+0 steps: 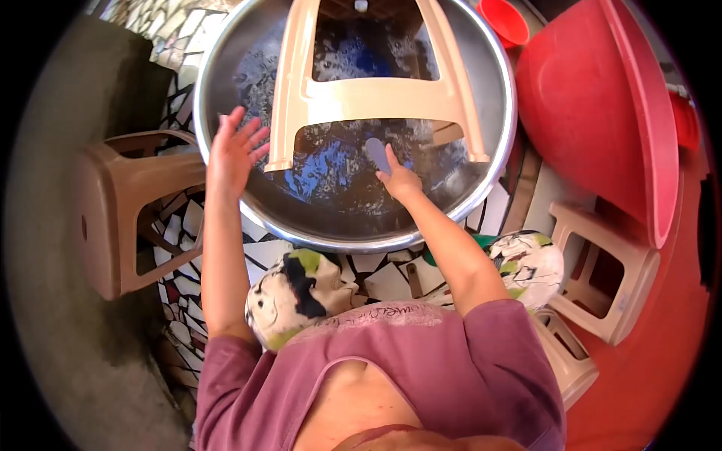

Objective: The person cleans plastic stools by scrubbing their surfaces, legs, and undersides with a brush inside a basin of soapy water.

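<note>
A beige plastic stool (376, 100) lies in a wide metal basin (207, 113) of dark water, its legs toward me. My left hand (233, 154) is open, fingers spread, over the basin's left side, close to the stool's left leg and apart from it. My right hand (401, 180) is closed on a flat, oval, purple-grey object (377, 155) that looks like the back of a brush; its underside is hidden. This hand is over the water in front of the stool's crossbar, between the two leg ends.
A brown stool (113, 218) lies on its side at left on the broken-tile floor (259, 252). At right a large red tub (579, 98) leans on edge, with a beige stool (628, 274) below it. A small red container (505, 22) stands behind the basin.
</note>
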Demonstrator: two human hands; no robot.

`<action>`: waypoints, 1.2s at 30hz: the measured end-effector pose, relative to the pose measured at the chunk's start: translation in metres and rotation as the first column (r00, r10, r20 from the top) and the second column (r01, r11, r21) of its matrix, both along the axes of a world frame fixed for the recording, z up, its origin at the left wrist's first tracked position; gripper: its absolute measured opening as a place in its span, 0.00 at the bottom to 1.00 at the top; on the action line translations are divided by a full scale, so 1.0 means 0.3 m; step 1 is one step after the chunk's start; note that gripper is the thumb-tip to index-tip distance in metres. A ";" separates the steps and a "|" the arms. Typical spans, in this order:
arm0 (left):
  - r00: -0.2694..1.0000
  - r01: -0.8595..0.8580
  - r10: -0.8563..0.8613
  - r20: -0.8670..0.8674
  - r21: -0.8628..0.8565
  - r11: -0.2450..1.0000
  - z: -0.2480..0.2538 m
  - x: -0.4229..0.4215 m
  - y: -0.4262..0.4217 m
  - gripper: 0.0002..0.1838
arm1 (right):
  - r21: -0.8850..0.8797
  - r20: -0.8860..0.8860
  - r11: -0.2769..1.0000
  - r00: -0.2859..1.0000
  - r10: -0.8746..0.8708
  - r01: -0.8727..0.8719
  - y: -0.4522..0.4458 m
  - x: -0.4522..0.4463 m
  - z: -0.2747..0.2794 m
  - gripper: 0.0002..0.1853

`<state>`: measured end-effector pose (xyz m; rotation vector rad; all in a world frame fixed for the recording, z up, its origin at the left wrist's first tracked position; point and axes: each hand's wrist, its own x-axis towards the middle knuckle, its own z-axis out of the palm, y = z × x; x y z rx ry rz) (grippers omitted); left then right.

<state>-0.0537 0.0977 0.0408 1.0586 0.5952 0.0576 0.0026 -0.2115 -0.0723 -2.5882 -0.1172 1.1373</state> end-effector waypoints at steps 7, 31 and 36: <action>0.906 0.325 -0.392 -0.159 0.855 0.405 0.196 0.084 -0.270 0.51 | 0.206 0.070 0.883 0.893 -0.444 0.422 0.082 0.024 -0.237 0.41; 1.000 0.004 -0.004 0.009 0.004 1.000 -0.101 -0.012 -0.195 0.51 | 0.370 0.539 0.922 0.835 -0.109 -0.118 -0.070 0.502 0.044 0.34; 1.000 -0.008 0.007 -0.010 -0.113 0.994 -0.210 -0.071 -0.216 0.45 | 0.528 0.134 0.849 0.989 -0.064 -0.017 0.029 0.192 -0.081 0.35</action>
